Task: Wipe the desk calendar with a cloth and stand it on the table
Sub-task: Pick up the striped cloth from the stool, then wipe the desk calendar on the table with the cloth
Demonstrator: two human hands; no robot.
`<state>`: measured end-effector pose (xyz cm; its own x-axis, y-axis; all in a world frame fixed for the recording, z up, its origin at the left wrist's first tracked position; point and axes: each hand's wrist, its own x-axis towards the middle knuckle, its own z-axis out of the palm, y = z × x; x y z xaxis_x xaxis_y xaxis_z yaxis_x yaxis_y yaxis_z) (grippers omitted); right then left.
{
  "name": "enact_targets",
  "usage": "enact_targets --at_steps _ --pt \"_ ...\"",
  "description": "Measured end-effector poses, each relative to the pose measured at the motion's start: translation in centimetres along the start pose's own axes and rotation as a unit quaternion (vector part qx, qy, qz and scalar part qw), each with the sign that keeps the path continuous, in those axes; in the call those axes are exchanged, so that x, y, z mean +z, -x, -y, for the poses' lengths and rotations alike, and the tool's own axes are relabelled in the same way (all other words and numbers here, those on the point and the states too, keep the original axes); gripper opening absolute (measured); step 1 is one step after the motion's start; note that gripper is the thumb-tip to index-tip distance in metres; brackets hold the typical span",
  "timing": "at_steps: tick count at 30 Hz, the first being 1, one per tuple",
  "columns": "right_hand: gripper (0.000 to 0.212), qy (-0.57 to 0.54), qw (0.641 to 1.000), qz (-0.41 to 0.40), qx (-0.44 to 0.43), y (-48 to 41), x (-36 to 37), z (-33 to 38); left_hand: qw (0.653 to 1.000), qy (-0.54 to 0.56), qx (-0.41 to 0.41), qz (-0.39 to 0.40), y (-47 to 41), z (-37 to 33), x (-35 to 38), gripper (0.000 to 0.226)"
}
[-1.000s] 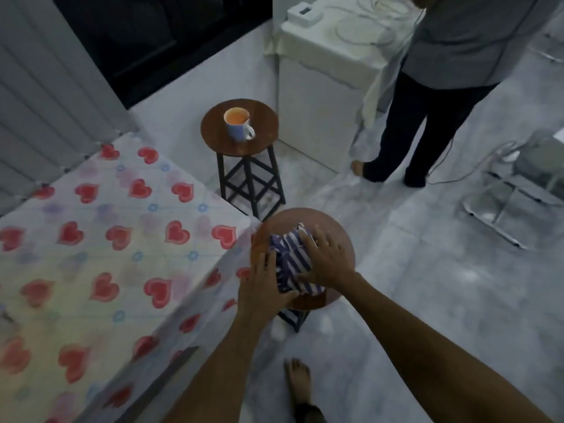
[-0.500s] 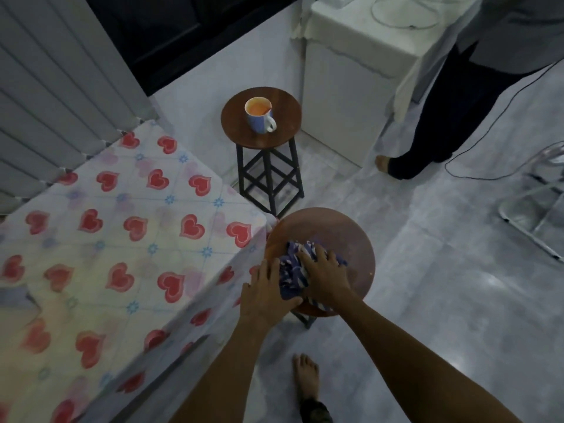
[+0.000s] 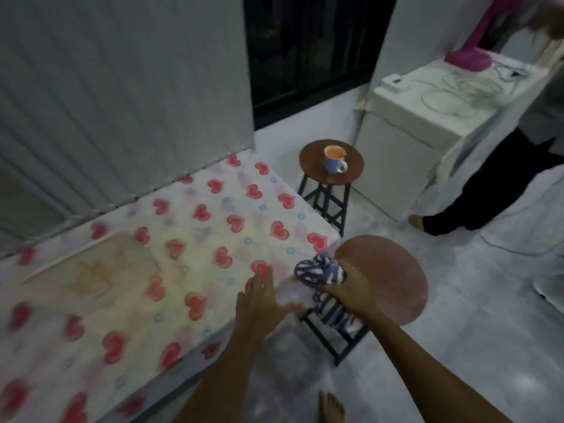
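Our left hand (image 3: 259, 300) has come off the cloth (image 3: 320, 271) since 0.5 s ago and now hovers, fingers spread, over the table (image 3: 128, 325) corner w/ bare tablecloth ahead of them. Our right hand (image 3: 351, 293) is clamped on the bunched striped cloth at the near stool's (image 3: 393, 279) left rim. The calendar (image 3: 91, 273) lies flat well left of the left fingertips, long axis running left-right; blurred.
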<state>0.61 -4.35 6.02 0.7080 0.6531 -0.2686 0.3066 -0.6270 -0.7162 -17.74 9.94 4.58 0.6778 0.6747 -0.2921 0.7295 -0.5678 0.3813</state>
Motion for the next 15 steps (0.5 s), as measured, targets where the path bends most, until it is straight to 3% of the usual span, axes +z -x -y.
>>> enact_targets --at_steps 8,11,15 --pt "0.039 -0.155 0.984 0.041 -0.077 5.8 12.6 17.5 0.979 0.062 -0.177 -0.081 9.3 20.7 -13.1 0.105" --pt "0.025 -0.157 0.981 0.057 -0.104 7.2 17.2 21.7 0.960 0.082 -0.236 -0.126 11.6 27.8 -16.8 0.108" --pt "0.029 -0.152 0.978 0.083 -0.117 8.1 21.8 25.0 0.938 0.118 -0.277 -0.173 12.8 34.5 -19.2 0.108"
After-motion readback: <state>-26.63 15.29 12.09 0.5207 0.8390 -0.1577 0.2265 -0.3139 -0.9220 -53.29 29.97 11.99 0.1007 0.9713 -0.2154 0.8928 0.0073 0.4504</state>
